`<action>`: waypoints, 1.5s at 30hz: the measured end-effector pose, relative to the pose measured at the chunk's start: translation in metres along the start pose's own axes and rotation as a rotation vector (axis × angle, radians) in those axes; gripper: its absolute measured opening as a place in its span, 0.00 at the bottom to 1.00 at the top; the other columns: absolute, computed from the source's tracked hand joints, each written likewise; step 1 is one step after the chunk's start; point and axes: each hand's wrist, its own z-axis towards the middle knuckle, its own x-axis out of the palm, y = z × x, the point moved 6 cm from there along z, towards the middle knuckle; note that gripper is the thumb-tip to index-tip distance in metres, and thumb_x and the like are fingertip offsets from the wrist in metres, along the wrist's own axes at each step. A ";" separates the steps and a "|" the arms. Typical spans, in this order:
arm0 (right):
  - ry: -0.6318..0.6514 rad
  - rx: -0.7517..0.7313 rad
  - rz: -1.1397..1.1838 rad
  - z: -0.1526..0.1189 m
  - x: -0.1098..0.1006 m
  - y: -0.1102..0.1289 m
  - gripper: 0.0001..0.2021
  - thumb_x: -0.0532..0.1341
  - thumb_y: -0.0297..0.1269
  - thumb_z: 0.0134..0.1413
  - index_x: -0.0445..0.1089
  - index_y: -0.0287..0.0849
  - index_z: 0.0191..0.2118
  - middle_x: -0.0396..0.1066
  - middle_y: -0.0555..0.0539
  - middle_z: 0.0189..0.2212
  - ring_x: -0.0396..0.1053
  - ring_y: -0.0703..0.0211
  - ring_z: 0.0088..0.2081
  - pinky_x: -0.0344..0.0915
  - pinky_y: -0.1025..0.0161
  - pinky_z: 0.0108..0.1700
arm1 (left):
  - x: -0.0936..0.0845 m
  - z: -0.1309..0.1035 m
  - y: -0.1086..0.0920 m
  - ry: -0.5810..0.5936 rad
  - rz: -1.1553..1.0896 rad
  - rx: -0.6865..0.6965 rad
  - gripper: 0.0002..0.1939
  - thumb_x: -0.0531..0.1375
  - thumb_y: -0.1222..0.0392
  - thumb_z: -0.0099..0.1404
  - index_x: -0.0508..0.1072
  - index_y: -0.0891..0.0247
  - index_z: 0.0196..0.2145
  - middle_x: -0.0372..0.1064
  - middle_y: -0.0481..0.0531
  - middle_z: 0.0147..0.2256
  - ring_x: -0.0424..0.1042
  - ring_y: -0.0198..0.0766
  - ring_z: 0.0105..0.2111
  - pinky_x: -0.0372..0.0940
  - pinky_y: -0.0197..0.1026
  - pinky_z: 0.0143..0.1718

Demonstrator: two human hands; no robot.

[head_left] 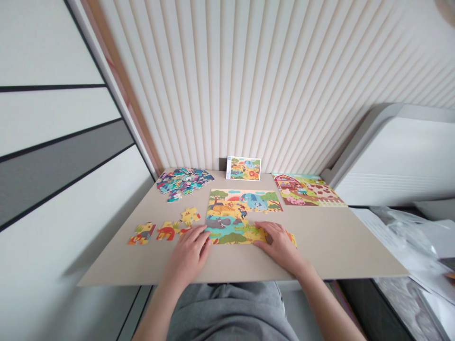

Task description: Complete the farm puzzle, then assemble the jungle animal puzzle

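A partly joined safari puzzle (227, 227) lies on the beige table, showing a hippo, an elephant and trees. My left hand (192, 248) rests at its lower left edge, fingers spread, partly over a loose piece. My right hand (279, 241) lies over the lower right part, thumb and fingers apart on the pieces, hiding some of them. Left of the puzzle are loose yellow pieces (190, 215), a red and yellow piece (167, 231) and a small joined group with a lion (142, 233).
A heap of blue and purple pieces (185, 182) sits at the back left. A picture card (243, 169) stands against the ribbed wall. A farm puzzle (307, 191) lies at the back right. The table's front edge (241, 279) is near my lap.
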 end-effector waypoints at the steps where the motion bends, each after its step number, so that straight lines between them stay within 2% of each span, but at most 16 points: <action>1: -0.004 -0.008 -0.005 0.001 -0.001 0.002 0.24 0.67 0.44 0.62 0.70 0.53 0.62 0.75 0.45 0.57 0.71 0.46 0.60 0.65 0.44 0.64 | -0.001 0.000 0.000 -0.003 0.001 0.002 0.16 0.54 0.57 0.76 0.77 0.58 0.55 0.73 0.58 0.58 0.72 0.51 0.58 0.69 0.57 0.61; 7: 0.019 -0.084 -0.094 0.004 0.002 0.016 0.18 0.62 0.43 0.67 0.71 0.53 0.61 0.75 0.45 0.57 0.71 0.47 0.60 0.57 0.38 0.69 | -0.004 0.002 -0.002 -0.018 -0.009 -0.001 0.15 0.55 0.57 0.75 0.78 0.57 0.53 0.74 0.57 0.57 0.73 0.51 0.57 0.69 0.56 0.60; 10: 0.017 -0.122 -0.139 0.001 -0.002 0.015 0.20 0.61 0.44 0.68 0.69 0.54 0.63 0.74 0.45 0.59 0.69 0.47 0.62 0.51 0.35 0.72 | -0.003 0.001 -0.001 -0.013 -0.006 -0.003 0.16 0.55 0.56 0.75 0.78 0.58 0.53 0.74 0.58 0.57 0.73 0.52 0.57 0.69 0.57 0.60; 12: -0.046 -0.118 -0.168 -0.007 -0.014 0.005 0.20 0.60 0.44 0.69 0.68 0.52 0.64 0.74 0.43 0.60 0.68 0.46 0.64 0.51 0.35 0.72 | -0.002 0.001 0.000 -0.013 -0.004 -0.005 0.16 0.55 0.56 0.75 0.78 0.58 0.53 0.74 0.57 0.57 0.73 0.51 0.57 0.69 0.57 0.60; 15: -0.110 -0.009 -0.206 -0.028 -0.035 -0.028 0.22 0.61 0.47 0.68 0.69 0.51 0.64 0.72 0.41 0.61 0.67 0.42 0.64 0.59 0.37 0.68 | -0.003 0.001 0.000 -0.015 -0.003 -0.002 0.16 0.54 0.56 0.75 0.78 0.57 0.53 0.74 0.57 0.57 0.73 0.51 0.57 0.69 0.56 0.59; 18: -0.032 0.068 -0.202 -0.053 -0.044 -0.061 0.32 0.66 0.53 0.62 0.65 0.52 0.68 0.69 0.40 0.64 0.66 0.39 0.65 0.63 0.39 0.65 | -0.003 0.001 -0.001 -0.012 0.008 -0.001 0.16 0.54 0.56 0.76 0.78 0.57 0.53 0.74 0.58 0.57 0.73 0.51 0.57 0.69 0.56 0.60; 20: 0.011 0.071 -0.163 -0.064 -0.045 -0.073 0.33 0.66 0.54 0.61 0.64 0.52 0.69 0.68 0.41 0.65 0.64 0.41 0.66 0.62 0.41 0.67 | -0.003 0.001 -0.001 -0.009 0.007 -0.002 0.16 0.54 0.56 0.76 0.78 0.57 0.53 0.74 0.57 0.58 0.73 0.51 0.57 0.69 0.56 0.60; 27: -0.056 0.136 -0.117 -0.068 -0.045 -0.078 0.30 0.65 0.54 0.61 0.69 0.50 0.65 0.70 0.40 0.63 0.66 0.40 0.65 0.63 0.40 0.66 | -0.003 0.002 -0.002 -0.016 -0.005 0.003 0.16 0.54 0.56 0.76 0.78 0.56 0.54 0.74 0.58 0.57 0.73 0.51 0.57 0.70 0.57 0.59; 36: -0.087 0.135 -0.159 -0.073 -0.041 -0.086 0.29 0.62 0.56 0.64 0.67 0.49 0.66 0.70 0.41 0.63 0.68 0.42 0.63 0.65 0.42 0.65 | -0.006 0.002 -0.005 -0.002 -0.022 -0.028 0.16 0.54 0.59 0.76 0.77 0.57 0.54 0.73 0.56 0.57 0.72 0.50 0.58 0.69 0.56 0.61; 39: -0.146 0.151 -0.207 -0.076 -0.053 -0.100 0.29 0.60 0.57 0.65 0.67 0.48 0.65 0.70 0.40 0.63 0.69 0.41 0.62 0.66 0.42 0.64 | -0.006 0.001 -0.006 -0.004 -0.011 -0.026 0.16 0.53 0.59 0.76 0.77 0.57 0.54 0.73 0.57 0.57 0.72 0.49 0.58 0.68 0.56 0.61; 43: -0.267 0.159 -0.296 -0.078 -0.073 -0.133 0.32 0.58 0.62 0.62 0.68 0.47 0.64 0.73 0.38 0.60 0.71 0.38 0.60 0.66 0.41 0.63 | -0.009 0.002 -0.010 -0.013 -0.005 -0.027 0.15 0.53 0.60 0.76 0.76 0.55 0.55 0.73 0.56 0.57 0.72 0.48 0.58 0.69 0.55 0.61; 45: -0.242 0.184 -0.325 -0.077 -0.072 -0.151 0.35 0.56 0.63 0.62 0.67 0.46 0.65 0.73 0.38 0.59 0.72 0.37 0.59 0.66 0.40 0.62 | -0.011 0.002 -0.014 -0.023 -0.009 -0.028 0.16 0.53 0.60 0.76 0.76 0.55 0.55 0.74 0.56 0.56 0.72 0.47 0.58 0.68 0.55 0.62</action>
